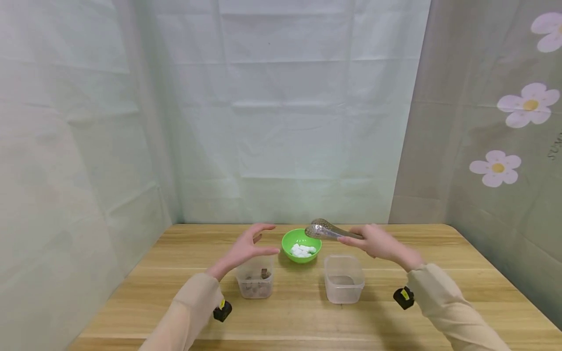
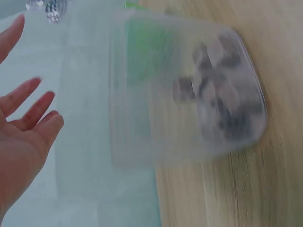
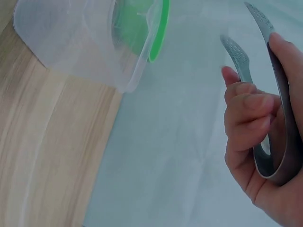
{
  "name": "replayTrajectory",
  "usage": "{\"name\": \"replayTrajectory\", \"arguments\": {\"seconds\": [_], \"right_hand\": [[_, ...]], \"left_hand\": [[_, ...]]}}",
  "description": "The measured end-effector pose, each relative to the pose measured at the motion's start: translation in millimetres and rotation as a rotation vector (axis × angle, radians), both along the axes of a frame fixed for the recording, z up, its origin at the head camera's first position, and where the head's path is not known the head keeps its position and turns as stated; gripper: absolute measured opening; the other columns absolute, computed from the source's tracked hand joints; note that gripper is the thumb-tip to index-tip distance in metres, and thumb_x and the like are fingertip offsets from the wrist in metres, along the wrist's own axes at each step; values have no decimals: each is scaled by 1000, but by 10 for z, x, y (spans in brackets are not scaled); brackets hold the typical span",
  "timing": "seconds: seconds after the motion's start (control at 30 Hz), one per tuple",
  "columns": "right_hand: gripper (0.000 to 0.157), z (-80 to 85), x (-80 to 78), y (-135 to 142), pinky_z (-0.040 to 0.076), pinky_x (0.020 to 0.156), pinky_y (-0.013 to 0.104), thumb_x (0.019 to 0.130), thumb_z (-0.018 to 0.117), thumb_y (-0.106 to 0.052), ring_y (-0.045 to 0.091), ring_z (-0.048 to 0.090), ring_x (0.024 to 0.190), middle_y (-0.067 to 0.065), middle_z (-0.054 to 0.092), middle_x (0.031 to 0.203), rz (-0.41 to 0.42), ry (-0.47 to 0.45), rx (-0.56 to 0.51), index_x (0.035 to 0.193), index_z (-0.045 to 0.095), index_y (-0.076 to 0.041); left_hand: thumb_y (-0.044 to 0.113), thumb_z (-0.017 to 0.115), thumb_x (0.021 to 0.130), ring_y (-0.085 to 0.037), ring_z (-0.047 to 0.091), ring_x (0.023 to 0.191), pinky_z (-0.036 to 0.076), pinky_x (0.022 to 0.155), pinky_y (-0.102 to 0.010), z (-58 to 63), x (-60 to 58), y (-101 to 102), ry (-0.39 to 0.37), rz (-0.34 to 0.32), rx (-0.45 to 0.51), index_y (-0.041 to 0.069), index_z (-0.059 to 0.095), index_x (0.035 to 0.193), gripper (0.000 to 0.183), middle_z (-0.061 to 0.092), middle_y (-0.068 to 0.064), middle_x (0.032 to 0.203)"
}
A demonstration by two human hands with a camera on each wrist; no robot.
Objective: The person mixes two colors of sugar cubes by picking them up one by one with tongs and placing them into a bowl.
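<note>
My right hand (image 1: 379, 242) grips metal tongs (image 3: 284, 104) with perforated tips, its fingers curled round the arms. The tips stand apart with nothing between them, up near the right rim of a green bowl (image 1: 287, 246) in the head view. White lumps (image 1: 302, 251) lie in that bowl. Fingers spread and thumb apart, my left hand (image 1: 246, 248) holds nothing above a clear plastic container (image 1: 256, 290). Brown chunks (image 2: 227, 94) sit in the bottom of this container. A second clear container (image 1: 344, 292) stands below and left of my right hand.
All the vessels stand on a wooden table (image 1: 298, 326). A pale curtain (image 1: 285, 122) hangs behind the table's far edge, and a flower-printed cloth (image 1: 461, 126) hangs at the right. Black devices (image 1: 404, 297) are worn at both wrists.
</note>
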State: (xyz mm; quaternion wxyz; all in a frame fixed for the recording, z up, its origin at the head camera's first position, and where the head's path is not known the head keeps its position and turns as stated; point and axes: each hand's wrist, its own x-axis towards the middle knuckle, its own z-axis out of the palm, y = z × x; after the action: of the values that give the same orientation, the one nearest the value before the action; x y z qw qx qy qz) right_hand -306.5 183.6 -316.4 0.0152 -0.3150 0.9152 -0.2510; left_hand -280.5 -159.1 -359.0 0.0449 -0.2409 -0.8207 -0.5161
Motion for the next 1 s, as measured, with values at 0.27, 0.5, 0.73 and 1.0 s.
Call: {"name": "replayTrajectory", "arguments": {"seconds": [0.27,0.5,0.73,1.0], "right_hand": [[40,25,65,-117,36,38,25,88,48,-50,7,38,42,-2,46,59,42,33,22,85,54,-11],[37,6,85,-199,35,43,24,89,49,-47,6,41,47,-5,47,58,108,103,32,78,54,-12],[34,2,101,-292,36,43,23,88,52,-47,5,41,47,-7,47,57,138,59,50,76,54,-15],[35,-9,110,-346,30,44,21,87,52,-48,2,32,49,-9,37,57,158,91,60,73,52,-16]], "left_hand": [[13,73,77,-37,33,121,23,100,-47,-4,38,-273,-32,-26,-14,-4,45,125,59,44,-18,127],[8,70,79,-37,33,120,24,98,-49,15,106,-455,-99,-72,-28,-7,42,127,57,42,-21,128],[7,71,77,-39,29,122,26,97,-50,-214,1,-664,-104,-126,-71,-6,38,129,63,38,-22,132],[13,77,71,-38,24,125,26,97,-50,-352,8,-723,-169,-200,-140,-1,32,134,79,30,-19,137]]}}
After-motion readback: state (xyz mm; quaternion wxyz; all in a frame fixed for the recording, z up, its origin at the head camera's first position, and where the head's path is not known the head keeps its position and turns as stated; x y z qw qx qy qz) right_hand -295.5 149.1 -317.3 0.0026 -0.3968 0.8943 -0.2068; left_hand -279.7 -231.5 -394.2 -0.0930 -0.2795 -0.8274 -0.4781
